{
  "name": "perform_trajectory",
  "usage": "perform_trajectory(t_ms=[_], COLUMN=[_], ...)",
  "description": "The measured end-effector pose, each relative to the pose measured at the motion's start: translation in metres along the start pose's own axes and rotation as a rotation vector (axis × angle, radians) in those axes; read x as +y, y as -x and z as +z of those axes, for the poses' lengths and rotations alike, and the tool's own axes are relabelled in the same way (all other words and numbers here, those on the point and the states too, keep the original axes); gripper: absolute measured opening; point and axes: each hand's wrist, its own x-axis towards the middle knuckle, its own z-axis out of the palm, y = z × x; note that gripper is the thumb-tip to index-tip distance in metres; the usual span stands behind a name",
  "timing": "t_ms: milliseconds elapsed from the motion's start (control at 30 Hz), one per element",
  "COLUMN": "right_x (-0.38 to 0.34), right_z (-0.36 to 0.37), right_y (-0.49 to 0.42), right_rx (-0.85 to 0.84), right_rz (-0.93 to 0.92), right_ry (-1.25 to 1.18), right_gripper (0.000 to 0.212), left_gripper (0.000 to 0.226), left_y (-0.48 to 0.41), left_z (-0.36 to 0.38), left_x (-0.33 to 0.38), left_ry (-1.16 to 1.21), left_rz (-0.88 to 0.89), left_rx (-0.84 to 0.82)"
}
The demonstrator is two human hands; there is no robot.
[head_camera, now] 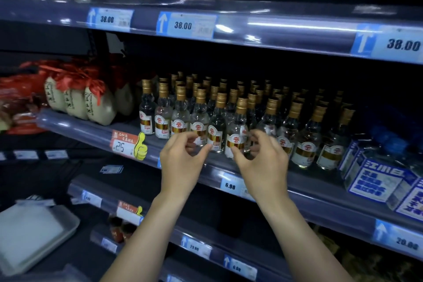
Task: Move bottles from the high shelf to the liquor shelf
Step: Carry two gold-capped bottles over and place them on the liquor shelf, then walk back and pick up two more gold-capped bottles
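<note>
While my hands are both up at the liquor shelf, head view (the only one) puts me in the placing part of the job, not the fetching part.

My right hand has thumb and curled fingers either side of the front bottle, thumb on the lower label edge. It reads as a light pinch, and the bottle is tilted a bit at the shelf lip. My left hand is just beside it, apart from the right, fingers curled, thumb tip at the next bottle. Can't tell if it grips anything.

Done so far, by my guess: a lot. The small gold-cap bottles stand in several rows, front to back, from near the white jars across to the blue boxes. The front row looks about full.

Left to do: square up this front bottle w/ its row. The high shelf above is dark, w/ only blurred pale shapes top left, so I can't say how many bottles are still up there, if any.
</note>
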Motion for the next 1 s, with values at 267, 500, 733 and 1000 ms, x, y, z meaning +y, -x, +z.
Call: perform_trajectory(t_ms=[267, 500, 733, 1000], right_x=[-0.033, -0.075, -0.122, -0.251], right_z=[0.032, 0.118, 0.168, 0.178], right_y=[0.071, 0.205, 0.411, 0.654], right_rx=[0.013, -0.721, -1.603, -2.036], right_rz=[-0.307, -0.266, -0.442, -0.672], right_ry=[-0.273, -0.323, 0.003, 0.318], right_gripper=[0.034, 0.020, 0.045, 0.042], left_gripper=[0.024, 0.027, 0.042, 0.036], left_y=[0.071, 0.191, 0.385, 0.593], left_z=[-0.069, -0.197, -0.357, -0.583], left_x=[-0.027, -0.086, -0.126, -0.101], left_ry=[-0.255, -0.549, -0.462, -0.451], left_rz=[-0.044, -0.413, -1.296, -1.687], left_rx=[0.049, -0.151, -0.380, -0.301])
